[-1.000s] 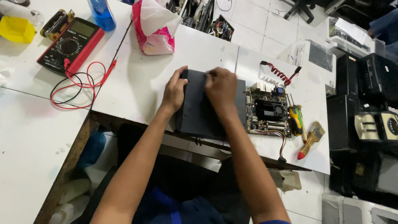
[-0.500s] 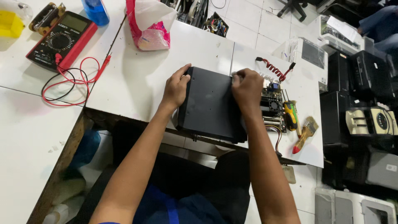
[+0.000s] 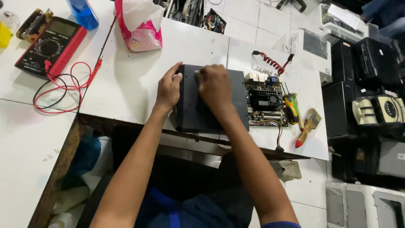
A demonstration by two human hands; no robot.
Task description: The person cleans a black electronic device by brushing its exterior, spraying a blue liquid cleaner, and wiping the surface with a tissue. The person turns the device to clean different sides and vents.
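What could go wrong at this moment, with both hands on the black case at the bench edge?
1. The black case hangs partly over the table front edge; a push from the left hand or right hand could possibly tip it off.
2. The bare circuit board lies right against the case; sliding the case could scrape it or snag its wires.
3. The screwdriver and paintbrush sit close by and might get knocked off.

1. My right hand [image 3: 215,86] covers the middle of the black case [image 3: 211,101].
2. The case hides the circuit board's [image 3: 266,101] left part.
3. The blue bottle [image 3: 83,12] is cut off at the top edge.
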